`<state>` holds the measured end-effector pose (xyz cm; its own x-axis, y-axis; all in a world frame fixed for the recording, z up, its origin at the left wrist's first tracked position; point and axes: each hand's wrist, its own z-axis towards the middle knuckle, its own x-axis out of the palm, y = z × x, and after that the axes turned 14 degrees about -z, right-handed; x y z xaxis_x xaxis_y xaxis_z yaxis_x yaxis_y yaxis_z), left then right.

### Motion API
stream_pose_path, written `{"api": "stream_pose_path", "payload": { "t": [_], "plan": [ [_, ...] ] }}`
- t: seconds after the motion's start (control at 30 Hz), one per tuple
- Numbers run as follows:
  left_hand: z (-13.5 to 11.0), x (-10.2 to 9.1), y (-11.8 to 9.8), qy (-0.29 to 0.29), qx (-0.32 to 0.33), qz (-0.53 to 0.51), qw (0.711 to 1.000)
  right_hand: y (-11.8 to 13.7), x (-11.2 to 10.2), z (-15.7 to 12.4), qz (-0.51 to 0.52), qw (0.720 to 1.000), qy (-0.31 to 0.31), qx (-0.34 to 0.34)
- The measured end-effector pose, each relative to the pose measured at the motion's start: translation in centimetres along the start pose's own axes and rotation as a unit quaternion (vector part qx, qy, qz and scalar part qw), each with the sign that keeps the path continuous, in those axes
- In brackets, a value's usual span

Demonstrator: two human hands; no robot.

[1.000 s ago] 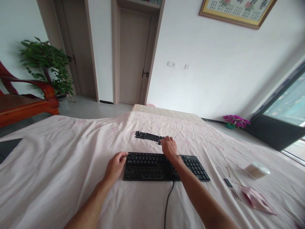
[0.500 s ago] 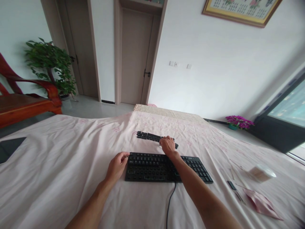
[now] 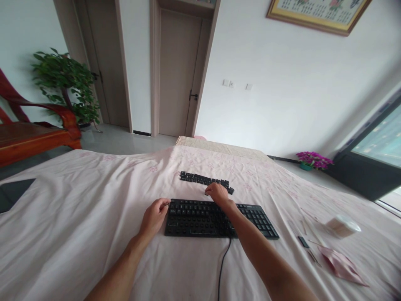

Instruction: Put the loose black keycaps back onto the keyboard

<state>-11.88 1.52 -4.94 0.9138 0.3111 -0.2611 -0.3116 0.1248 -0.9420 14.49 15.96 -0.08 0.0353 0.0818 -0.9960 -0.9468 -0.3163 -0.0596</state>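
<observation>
A black keyboard (image 3: 194, 230) lies on the pink-flowered cloth, its lower left rows stripped of keycaps. At its upper left corner my left hand (image 3: 155, 215) is closed, fingertips pinched around a small dark thing too small to name. My right hand (image 3: 219, 193) hovers past the keyboard's back edge, fingers pinched on a small black keycap (image 3: 206, 193). Just beyond that hand, loose keycaps (image 3: 200, 179) form rows on the cloth. My right forearm covers part of the keyboard.
A cable (image 3: 223, 263) runs from the keyboard toward me. To the right lie a clear container of cotton swabs (image 3: 343, 227), tweezers (image 3: 314, 257), a small dark object (image 3: 303, 241) and a pink cloth (image 3: 341, 265). A dark flat panel (image 3: 14, 194) rests at the left.
My right hand has drawn back slightly left and toward the keyboard, away from the loose keycaps, uncovering the right end of their rows. My left hand stays at the keyboard's corner.
</observation>
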Motion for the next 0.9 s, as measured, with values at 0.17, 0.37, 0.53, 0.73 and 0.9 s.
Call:
{"api": "stream_pose_path", "payload": {
  "t": [0.17, 0.37, 0.53, 0.73, 0.9],
  "plan": [
    [0.0, 0.0, 0.0, -0.001, -0.003, 0.006, 1.0, 0.3, 0.0, -0.2, 0.003, 1.0, 0.001, 0.008],
    [0.0, 0.0, 0.1, 0.001, 0.002, 0.008, 1.0, 0.5, -0.5, -0.8, 0.03, 0.999, -0.02, 0.005],
    [0.0, 0.0, 0.3, 0.003, 0.005, 0.006, 1.0, -0.4, -1.2, -3.4, 0.091, 0.993, -0.07, -0.006],
    [0.0, 0.0, 0.2, 0.005, 0.002, 0.014, 1.0, -1.5, -1.1, -8.3, 0.186, 0.975, -0.107, -0.055],
    [-0.1, -0.1, 0.0, 0.005, -0.001, 0.021, 1.0, -1.2, -0.9, -10.4, 0.167, 0.979, -0.094, -0.069]
  ]
}}
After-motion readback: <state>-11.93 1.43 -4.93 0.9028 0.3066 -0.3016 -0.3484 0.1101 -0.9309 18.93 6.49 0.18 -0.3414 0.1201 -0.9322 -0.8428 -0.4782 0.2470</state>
